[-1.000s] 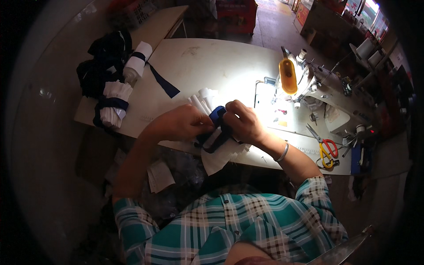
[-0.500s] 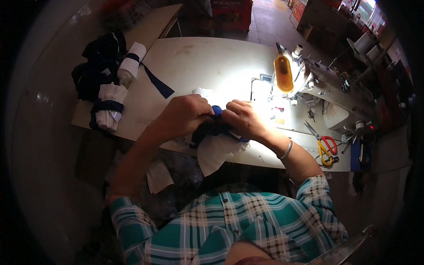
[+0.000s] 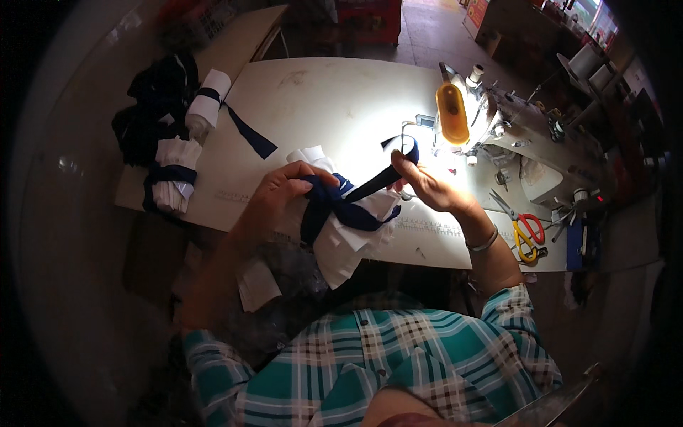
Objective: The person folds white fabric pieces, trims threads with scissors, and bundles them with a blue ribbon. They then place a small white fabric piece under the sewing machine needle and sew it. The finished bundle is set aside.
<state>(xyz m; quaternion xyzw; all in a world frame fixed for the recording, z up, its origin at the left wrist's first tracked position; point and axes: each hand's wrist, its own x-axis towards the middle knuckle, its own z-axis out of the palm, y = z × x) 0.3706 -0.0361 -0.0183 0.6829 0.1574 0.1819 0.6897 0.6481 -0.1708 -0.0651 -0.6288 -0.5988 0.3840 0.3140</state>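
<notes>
A bundle of white fabric pieces (image 3: 340, 249) lies at the near edge of the table, tied round with a navy fabric strip (image 3: 370, 186). My left hand (image 3: 288, 186) is at the bundle's left side, fingers curled and pinching the strip by the knot. Up and to the right, my right hand (image 3: 432, 188) grips the strip's other length between thumb and fingers, drawn out taut from the knot. The end of that length loops over my right fingers. Part of the knot is hidden by my left fingers.
A sewing machine (image 3: 530, 153) with a yellow-shaded lamp (image 3: 452, 114) stands at right. Scissors (image 3: 523, 228) with red and yellow handles lie before it. Tied white rolls (image 3: 206, 107) and dark cloth (image 3: 153, 107) sit at left, with a loose navy strip end (image 3: 252, 135).
My hands were close together over the knot. The right has moved right and up, pulling out a length of navy strip, while the left has shifted slightly left and down. More of the bundle shows.
</notes>
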